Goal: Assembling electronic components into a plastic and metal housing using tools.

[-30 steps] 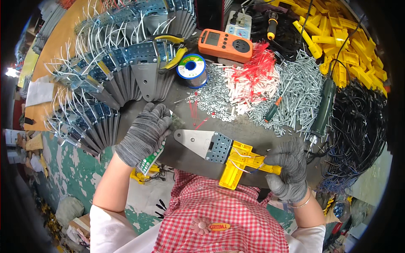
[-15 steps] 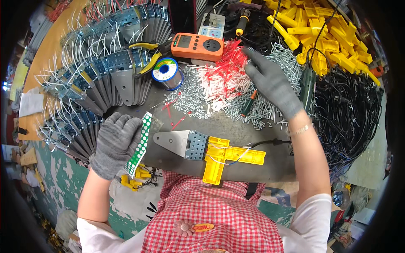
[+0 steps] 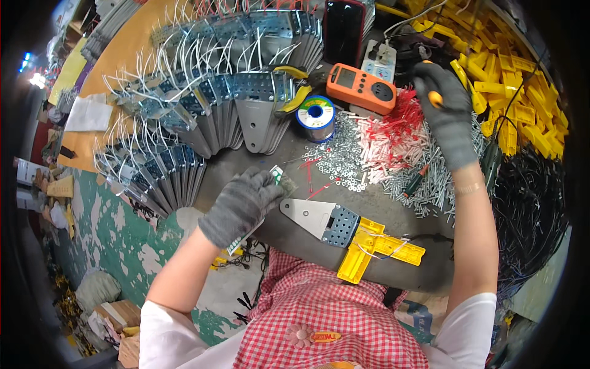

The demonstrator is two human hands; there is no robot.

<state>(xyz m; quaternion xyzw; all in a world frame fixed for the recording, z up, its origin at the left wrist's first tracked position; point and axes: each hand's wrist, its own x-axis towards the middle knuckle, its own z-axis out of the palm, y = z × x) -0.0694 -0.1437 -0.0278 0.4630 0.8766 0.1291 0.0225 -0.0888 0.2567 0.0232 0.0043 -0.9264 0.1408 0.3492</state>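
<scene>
- Circuit strip (image 3: 275, 179), green w/ small parts, sits in left hand (image 3: 241, 206) at the near edge of the dark bench (image 3: 393, 270); one end pokes out past the fingertips at approx 1 o'clock, other end shows below the palm at 7 o'clock.
- Left hand: grey knit glove, fingers curled tight round the strip, knuckles up.
- At 10–12 o'clock from left hand: fanned rows of grey metal blades (image 3: 184, 129) w/ blue perforated tops and white wire tails, stacked overlapping.
- Solder spool (image 3: 316, 115) stands at 1 o'clock from left hand, just beside the blade stack.
- Metal blade w/ yellow plastic bracket (image 3: 369, 243) lies flat at 3 o'clock from left hand, near it, not touching; thin white wires cross the yellow part.
- Loose washers and screws (image 3: 344, 154) plus red sleeves (image 3: 393, 132) are scattered betw. spool and right hand.
- Orange meter (image 3: 361, 89) lies at 12 o'clock from bracket, flat, screen up.
- Right hand (image 3: 445, 114): grey glove, reached far out, fingers closed round an orange-handled screwdriver (image 3: 434, 97); only a bit of handle shows, tip hidden.
- At 3 o'clock from right hand: heap of yellow plastic parts (image 3: 522, 92); black cable tangle (image 3: 528, 203) at 5 o'clock.
</scene>
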